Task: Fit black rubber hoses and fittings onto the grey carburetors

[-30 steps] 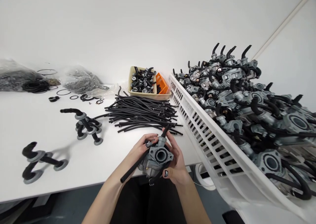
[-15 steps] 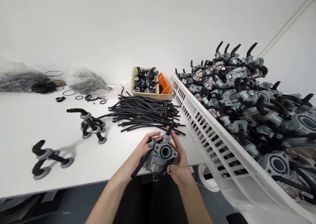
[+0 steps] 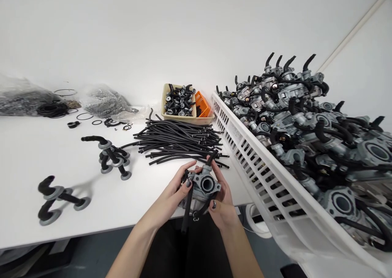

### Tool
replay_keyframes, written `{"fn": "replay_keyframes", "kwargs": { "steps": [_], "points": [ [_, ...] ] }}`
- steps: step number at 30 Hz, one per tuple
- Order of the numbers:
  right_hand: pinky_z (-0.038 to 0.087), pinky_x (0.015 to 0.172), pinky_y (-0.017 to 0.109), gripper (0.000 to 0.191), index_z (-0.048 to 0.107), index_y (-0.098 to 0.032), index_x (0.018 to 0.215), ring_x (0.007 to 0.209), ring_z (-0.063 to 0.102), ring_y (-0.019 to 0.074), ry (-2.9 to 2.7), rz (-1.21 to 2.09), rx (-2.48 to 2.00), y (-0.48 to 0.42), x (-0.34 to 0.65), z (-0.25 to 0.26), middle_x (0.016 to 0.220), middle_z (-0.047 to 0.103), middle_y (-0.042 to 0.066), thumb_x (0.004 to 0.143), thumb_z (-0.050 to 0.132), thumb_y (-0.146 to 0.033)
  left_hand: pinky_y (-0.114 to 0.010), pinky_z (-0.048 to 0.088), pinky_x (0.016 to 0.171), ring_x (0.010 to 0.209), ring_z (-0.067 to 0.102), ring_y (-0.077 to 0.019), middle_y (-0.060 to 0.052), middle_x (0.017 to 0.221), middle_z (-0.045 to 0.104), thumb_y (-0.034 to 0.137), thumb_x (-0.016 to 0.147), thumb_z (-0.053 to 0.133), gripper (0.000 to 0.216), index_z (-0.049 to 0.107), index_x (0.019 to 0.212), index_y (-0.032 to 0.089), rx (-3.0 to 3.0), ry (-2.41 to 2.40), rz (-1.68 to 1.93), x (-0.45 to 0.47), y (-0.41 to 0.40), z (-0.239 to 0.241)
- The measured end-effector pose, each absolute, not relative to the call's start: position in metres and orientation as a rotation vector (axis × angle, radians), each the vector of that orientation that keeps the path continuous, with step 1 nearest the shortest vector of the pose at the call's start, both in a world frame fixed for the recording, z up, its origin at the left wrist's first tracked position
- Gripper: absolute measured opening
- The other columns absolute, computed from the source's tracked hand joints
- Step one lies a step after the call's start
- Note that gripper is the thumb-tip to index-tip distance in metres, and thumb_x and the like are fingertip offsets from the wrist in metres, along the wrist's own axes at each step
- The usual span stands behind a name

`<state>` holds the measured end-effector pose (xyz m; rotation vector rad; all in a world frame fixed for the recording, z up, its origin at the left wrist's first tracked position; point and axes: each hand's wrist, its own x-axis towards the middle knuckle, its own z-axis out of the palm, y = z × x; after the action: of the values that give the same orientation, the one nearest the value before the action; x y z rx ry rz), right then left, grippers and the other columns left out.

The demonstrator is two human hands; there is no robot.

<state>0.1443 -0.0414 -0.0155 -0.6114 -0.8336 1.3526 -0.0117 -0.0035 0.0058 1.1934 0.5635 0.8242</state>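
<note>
Both of my hands grip one grey metal carburetor at the near edge of the white table. My left hand wraps its left side, fingers curled over the top. My right hand closes round its right side and underside. A black hose fitted to the carburetor hangs down between my wrists. A short black elbow sticks up from its top.
A pile of black hoses lies just beyond my hands. A white slotted crate heaped with carburetors fills the right. A beige tub of caps, an orange basket, bagged parts, O-rings and rubber-elbow caps sit left and behind.
The black hose has swung from pointing down-left to hanging nearly straight down. My left fingers shifted higher on the carburetor. The view drifted slightly.
</note>
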Motion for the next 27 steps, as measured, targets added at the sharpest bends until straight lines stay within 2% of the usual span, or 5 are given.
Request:
{"fn": "replay_keyframes", "kwargs": {
  "steps": [6,17,21,24,27],
  "points": [
    [0.047,0.1,0.043,0.107,0.04,-0.031,0.145,0.123,0.057,0.0311,-0.914,1.317,-0.634,-0.039,0.141,-0.017,0.13,0.062,0.012,0.053,0.091,-0.046,-0.036,0.039,0.102,0.126,0.049,-0.0309,-0.011,0.141,0.051,0.065,0.072,0.068,0.092,0.033,0.148,0.027,1.183,0.653,0.854,-0.01,0.001,-0.001],
    [0.048,0.098,0.041,0.106,0.036,-0.034,0.147,0.126,0.054,0.0308,-1.008,1.315,-0.712,-0.04,0.14,-0.013,0.147,0.048,0.012,0.056,0.087,-0.054,-0.033,0.042,0.088,0.102,0.057,-0.0275,-0.006,0.102,0.065,0.062,0.068,0.074,0.073,0.053,0.127,0.024,1.247,0.678,0.953,-0.006,-0.002,0.009],
    [0.042,0.104,0.038,0.069,0.054,-0.033,0.134,0.133,0.045,0.027,-0.997,1.076,-0.815,-0.049,0.148,-0.009,0.143,0.051,0.007,0.072,0.079,-0.051,-0.035,0.043,0.09,0.104,0.059,-0.0278,-0.009,0.114,0.065,0.052,0.065,0.08,0.075,0.05,0.127,0.022,1.201,0.823,1.078,-0.003,-0.006,0.01],
    [0.047,0.092,0.035,0.024,0.068,-0.029,0.109,0.107,0.059,0.0229,-1.105,0.786,-1.051,-0.063,0.163,0.004,0.116,0.063,0.007,0.088,0.064,-0.042,-0.036,0.044,0.09,0.104,0.061,-0.0276,-0.011,0.124,0.061,0.044,0.062,0.084,0.075,0.048,0.125,0.023,1.197,0.953,1.159,0.0,-0.009,0.013],
    [0.05,0.078,0.033,0.012,0.072,-0.027,0.095,0.091,0.061,0.0229,-1.437,0.533,-1.34,-0.077,0.172,0.022,0.096,0.064,0.007,0.088,0.063,-0.03,-0.036,0.044,0.091,0.106,0.061,-0.0271,-0.01,0.129,0.058,0.041,0.061,0.084,0.075,0.047,0.124,0.025,1.194,1.016,1.202,0.002,-0.012,0.014]
  ]
}}
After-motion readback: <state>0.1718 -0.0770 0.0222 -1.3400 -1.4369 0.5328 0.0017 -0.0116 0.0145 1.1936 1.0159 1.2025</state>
